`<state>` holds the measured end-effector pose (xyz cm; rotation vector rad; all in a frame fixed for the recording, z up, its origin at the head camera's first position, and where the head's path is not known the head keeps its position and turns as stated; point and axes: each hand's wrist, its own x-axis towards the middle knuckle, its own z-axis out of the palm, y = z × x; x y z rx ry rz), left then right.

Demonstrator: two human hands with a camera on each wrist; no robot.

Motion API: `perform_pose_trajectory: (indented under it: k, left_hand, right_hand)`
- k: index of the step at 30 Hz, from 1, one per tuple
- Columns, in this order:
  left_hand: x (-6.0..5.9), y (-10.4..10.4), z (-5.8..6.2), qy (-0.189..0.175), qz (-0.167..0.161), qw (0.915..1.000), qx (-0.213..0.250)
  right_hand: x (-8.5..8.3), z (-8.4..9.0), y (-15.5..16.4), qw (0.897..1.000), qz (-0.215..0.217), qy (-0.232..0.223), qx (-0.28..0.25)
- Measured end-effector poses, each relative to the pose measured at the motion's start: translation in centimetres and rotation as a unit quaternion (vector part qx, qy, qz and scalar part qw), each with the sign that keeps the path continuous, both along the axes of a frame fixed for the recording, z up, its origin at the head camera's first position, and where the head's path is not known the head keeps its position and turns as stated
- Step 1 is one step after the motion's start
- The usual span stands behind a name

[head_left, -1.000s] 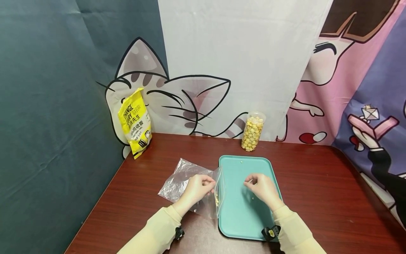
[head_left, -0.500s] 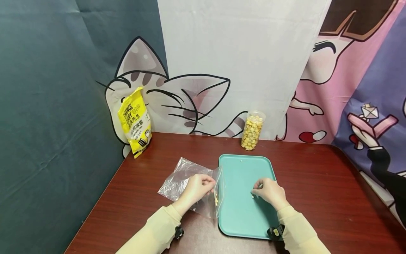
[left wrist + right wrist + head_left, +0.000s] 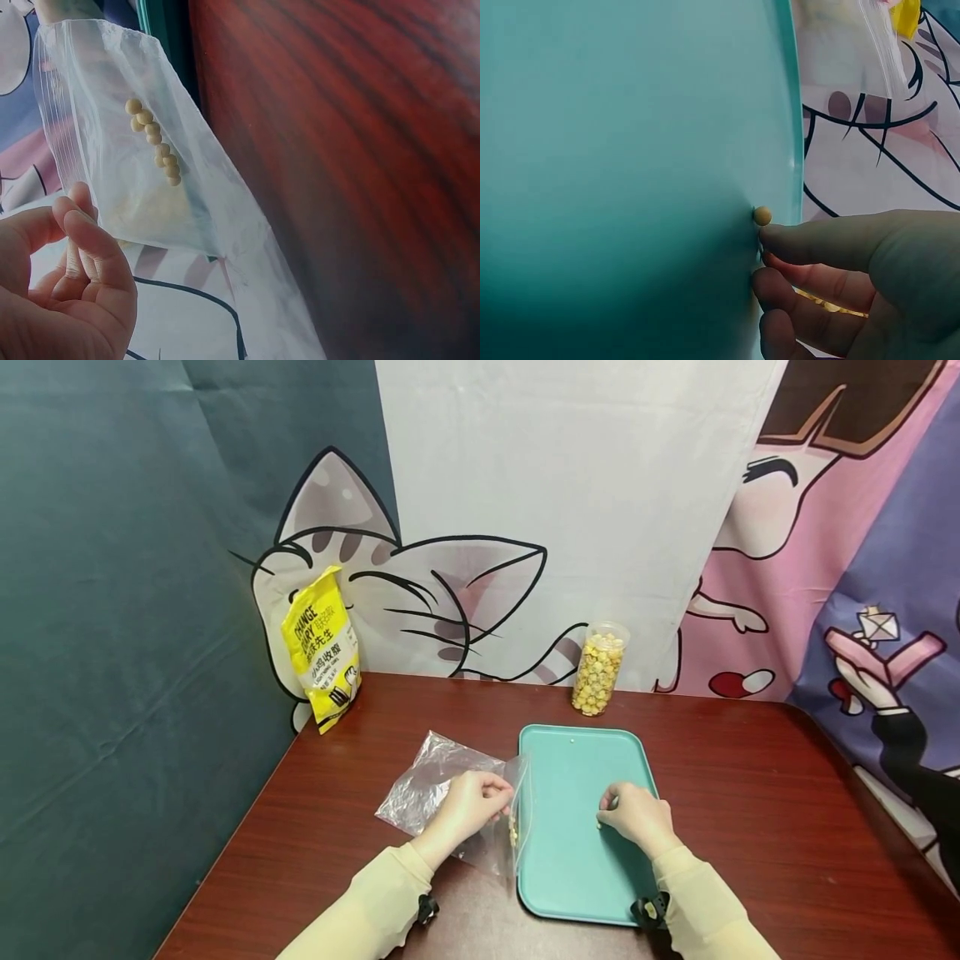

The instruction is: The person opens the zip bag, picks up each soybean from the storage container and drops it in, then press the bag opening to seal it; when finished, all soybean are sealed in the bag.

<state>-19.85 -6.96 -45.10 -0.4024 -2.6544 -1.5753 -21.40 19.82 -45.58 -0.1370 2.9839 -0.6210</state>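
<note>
My left hand (image 3: 467, 807) pinches the edge of a clear zip bag (image 3: 157, 217) between thumb and finger. The bag lies on its side with its mouth toward the teal tray (image 3: 558, 877). Inside it, several small round pale-yellow balls (image 3: 153, 135), like soybeans, show in a row. Over the tray's middle right, my right hand (image 3: 637, 814) reaches down with thumb and fingers bent and a little apart. One soybean-like ball (image 3: 762, 216) sits on the tray at the thumb tip, not visibly gripped. Another tiny ball (image 3: 572, 741) lies near the tray's far edge.
Behind the tray stands a clear tub of popcorn (image 3: 597, 675). A yellow snack bag (image 3: 324, 652) leans against the cartoon backdrop (image 3: 480, 468) at the back left. The dark red wooden table (image 3: 757, 810) extends to the right of the tray.
My right hand has moved to the right and down onto the tray, beside the loose ball, now nearly hidden in the head view. The left hand stays at the bag's edge.
</note>
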Motion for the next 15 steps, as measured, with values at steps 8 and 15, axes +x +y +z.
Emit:
perform_pose_trajectory:
  k: [8, 15]
  left_hand:
    - [-0.1, 0.1, 0.1, -0.003, 0.005, 1.0000, -0.006]
    - [-0.1, 0.2, -0.1, -0.019, 0.005, 0.9998, 0.005]
  right_hand:
    - [0.3, 0.2, -0.3, 1.000, 0.003, 0.013, -0.014]
    - [0.5, 0.2, -1.3, 0.996, 0.038, 0.063, -0.045]
